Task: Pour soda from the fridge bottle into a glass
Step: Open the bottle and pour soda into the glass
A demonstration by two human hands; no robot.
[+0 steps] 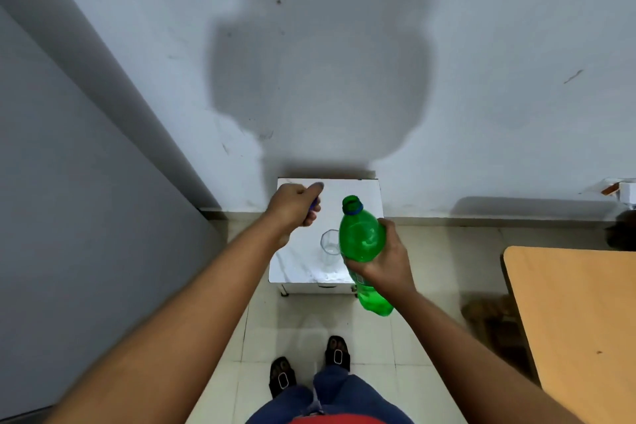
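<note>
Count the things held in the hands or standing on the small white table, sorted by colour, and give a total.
Green: 1, the bottle in the right hand
Blue: 1, the cap in the left hand
Clear: 1, the glass on the table
Total: 3

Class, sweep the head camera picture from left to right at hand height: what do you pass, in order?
Left hand closed around a blue cap → clear glass on the small white table → open green bottle → right hand gripping it → wooden table.
</note>
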